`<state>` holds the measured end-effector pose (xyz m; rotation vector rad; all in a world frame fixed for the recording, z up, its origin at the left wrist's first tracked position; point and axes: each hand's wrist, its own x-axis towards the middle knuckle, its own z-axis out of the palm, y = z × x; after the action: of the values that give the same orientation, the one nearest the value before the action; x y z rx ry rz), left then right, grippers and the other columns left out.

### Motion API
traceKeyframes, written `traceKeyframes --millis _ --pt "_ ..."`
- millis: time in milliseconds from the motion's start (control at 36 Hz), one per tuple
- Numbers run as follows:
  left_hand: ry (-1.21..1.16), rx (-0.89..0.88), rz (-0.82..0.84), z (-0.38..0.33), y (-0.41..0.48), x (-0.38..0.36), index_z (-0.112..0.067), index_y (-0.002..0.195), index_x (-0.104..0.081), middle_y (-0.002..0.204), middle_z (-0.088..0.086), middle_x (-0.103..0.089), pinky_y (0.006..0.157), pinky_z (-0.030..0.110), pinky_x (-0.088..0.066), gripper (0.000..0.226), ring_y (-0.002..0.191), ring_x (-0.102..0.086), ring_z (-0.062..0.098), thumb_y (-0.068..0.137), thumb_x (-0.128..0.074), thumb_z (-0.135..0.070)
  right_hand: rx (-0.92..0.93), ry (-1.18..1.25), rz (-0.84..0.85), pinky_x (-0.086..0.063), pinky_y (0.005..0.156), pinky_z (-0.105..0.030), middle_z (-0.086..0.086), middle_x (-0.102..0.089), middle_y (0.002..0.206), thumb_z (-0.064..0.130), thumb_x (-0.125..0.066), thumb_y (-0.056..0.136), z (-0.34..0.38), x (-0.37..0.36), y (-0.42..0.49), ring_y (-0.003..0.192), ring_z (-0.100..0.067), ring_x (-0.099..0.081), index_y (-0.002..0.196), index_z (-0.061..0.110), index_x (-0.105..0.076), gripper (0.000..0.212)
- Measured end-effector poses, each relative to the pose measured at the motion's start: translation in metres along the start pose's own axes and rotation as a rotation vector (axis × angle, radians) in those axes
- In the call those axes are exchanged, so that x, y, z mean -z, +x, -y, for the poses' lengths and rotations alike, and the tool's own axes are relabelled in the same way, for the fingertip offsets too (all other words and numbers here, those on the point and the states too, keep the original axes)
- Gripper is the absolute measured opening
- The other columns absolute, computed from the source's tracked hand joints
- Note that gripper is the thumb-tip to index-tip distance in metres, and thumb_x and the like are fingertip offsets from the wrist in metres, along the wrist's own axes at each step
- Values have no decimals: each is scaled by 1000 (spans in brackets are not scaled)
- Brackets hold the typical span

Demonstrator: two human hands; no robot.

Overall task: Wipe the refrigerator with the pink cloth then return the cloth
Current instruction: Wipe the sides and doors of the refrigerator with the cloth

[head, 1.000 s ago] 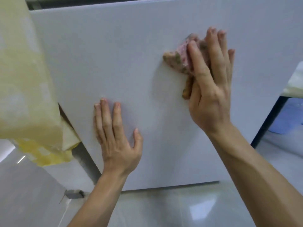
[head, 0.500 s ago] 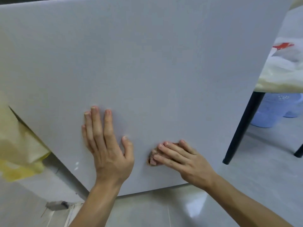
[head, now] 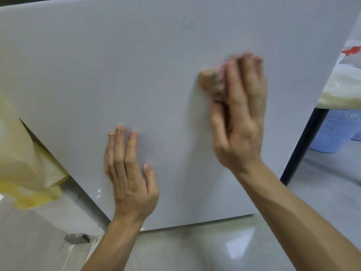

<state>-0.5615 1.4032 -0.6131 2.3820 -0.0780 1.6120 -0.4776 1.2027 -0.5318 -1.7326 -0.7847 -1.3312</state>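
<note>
Since the right hand (head: 240, 122) is smeared by blur, the cloth (head: 212, 81) is mostly hidden under its straight, close-set fingers. Only a crumpled pink-tan wad is seen, pressed against the fridge (head: 136, 75). Lower down, the left hand (head: 129, 173) is laid flat on that smooth, pale panel, thumb spread apart. A yellowish translucent sheet (head: 23, 163) is cut off at left. A perforated blue basket (head: 332, 132) is partly screened by a black leg (head: 300, 145). A red mark (head: 351, 51) at right cannot be read.
</note>
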Motion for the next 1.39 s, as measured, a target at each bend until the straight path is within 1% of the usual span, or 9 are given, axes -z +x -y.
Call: traceKeyframes --millis 139,333,472,750,917,1000,1056,1194,1389 --pt "-24 2 2 14 -8 11 6 154 -35 166 22 -28 130 47 -17 72 160 -20 34 84 -51 12 274 -29 205 -34 123 -48 -11 -47 157 -7 -70 89 15 -36 -65 152 -29 -42 146 9 -59 60" --pt "-61 5 48 21 -13 30 8 152 -40 165 14 -32 129 45 -22 66 159 -26 33 86 -48 14 325 47 748 -25 129 -39 -3 -42 164 -9 -20 106 23 -37 -156 157 -19 -33 152 12 -55 61" --pt "-81 22 97 18 -11 37 7 150 -46 160 17 -41 129 42 -25 61 155 -33 33 89 -49 11 230 160 648 -39 122 -50 -9 -48 160 -25 -53 91 31 -33 -141 153 -26 -40 148 7 -58 66" --pt "-156 13 45 -24 5 23 3 143 -54 146 18 -55 122 39 -33 52 140 -48 32 91 -52 2 28 161 298 -37 124 -50 -20 -46 155 -15 -44 101 20 19 -64 152 -34 -41 143 -4 -53 44" --pt "-182 8 -6 -40 12 9 3 140 -56 146 19 -53 122 37 -29 53 140 -47 36 87 -56 7 -150 171 17 -45 89 -84 -13 -33 164 -24 -41 96 -32 59 0 156 -38 -32 150 -7 -48 56" --pt "-176 9 -16 -41 13 3 5 139 -56 147 19 -51 123 37 -27 52 141 -45 37 87 -56 5 -158 106 -71 -36 119 -66 -27 -32 164 -11 -43 106 -56 72 24 155 -46 -30 151 -10 -44 45" --pt "-174 12 -13 -40 11 1 5 138 -56 148 21 -50 124 39 -26 51 142 -44 38 87 -56 5 -122 48 -68 -25 129 -54 -37 -31 161 -7 -43 109 -63 72 28 154 -51 -28 150 -14 -42 42" --pt "-176 16 21 -36 4 -5 5 142 -52 155 20 -43 126 44 -25 56 151 -34 31 87 -56 4 -57 35 -9 -20 129 -62 -40 -26 162 -11 -44 107 -65 52 -7 155 -54 -21 151 -14 -38 46" --pt "-76 -9 18 -40 2 -18 10 145 -45 158 21 -33 129 46 -18 63 153 -26 42 85 -61 2 222 -140 371 -18 131 -50 1 -15 176 -13 -57 90 -77 34 -143 161 -29 -21 164 17 -31 84"
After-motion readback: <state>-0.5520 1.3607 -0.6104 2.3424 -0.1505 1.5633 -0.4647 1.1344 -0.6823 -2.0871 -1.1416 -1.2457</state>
